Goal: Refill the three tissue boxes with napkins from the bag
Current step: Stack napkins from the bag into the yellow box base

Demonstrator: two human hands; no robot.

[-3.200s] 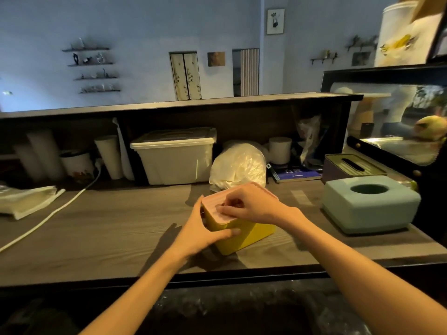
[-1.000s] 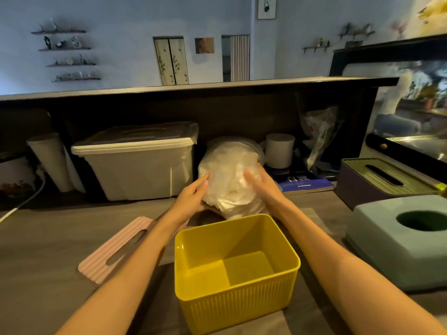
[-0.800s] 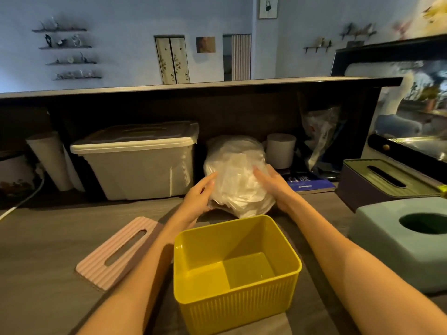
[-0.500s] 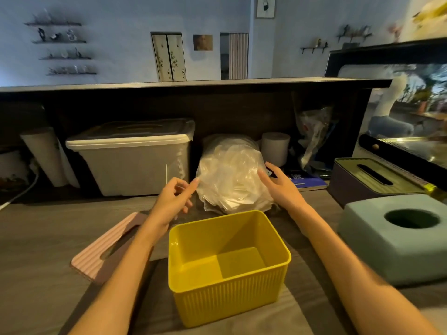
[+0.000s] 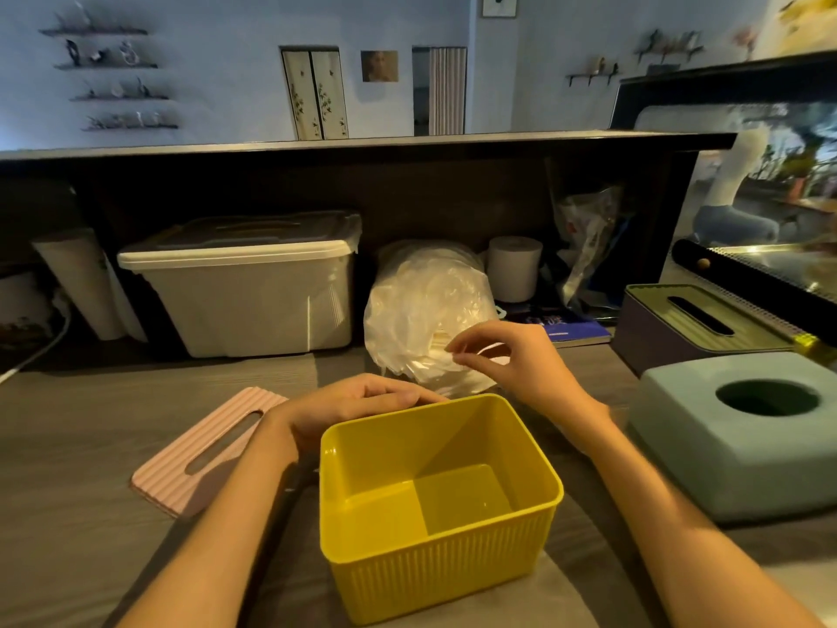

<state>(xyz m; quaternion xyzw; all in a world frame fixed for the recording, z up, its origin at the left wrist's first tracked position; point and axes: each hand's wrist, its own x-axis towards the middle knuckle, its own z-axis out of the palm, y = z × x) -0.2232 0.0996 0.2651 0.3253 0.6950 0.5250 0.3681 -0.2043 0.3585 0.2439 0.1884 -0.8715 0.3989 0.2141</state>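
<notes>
At the middle of the tabletop [image 5: 90, 446], near the person, stands the yellow tissue box [image 5: 437, 505], open and with nothing in it; its pink slotted lid [image 5: 206, 451] lies flat just to its left. Just beyond the box, against the dark back wall, sits the clear plastic bag [image 5: 421, 305] with the white napkins [image 5: 441, 369] showing through its lower part. The right hand [image 5: 512, 360] is raised at the bag's near right side, thumb and forefinger brought together as if pinching the film or a napkin edge, though whether anything is caught between them I cannot tell. The left hand [image 5: 358, 401] lies low between the bag and the box's far rim, fingers loosely curled, holding nothing that can be seen.

To the right wait two more boxes, lids on: a pale green one with a round hole [image 5: 743, 432] and, farther off, a dark one with a slotted lid [image 5: 697, 328].

The bag looks thin, crinkly and slippery, so it will likely slide and collapse rather than stay put; one hand had best steady it near the mouth. The napkins should be light, soft and easily creased; a stack is best taken by its sides, squeezed gently, and lowered flat into the box.
</notes>
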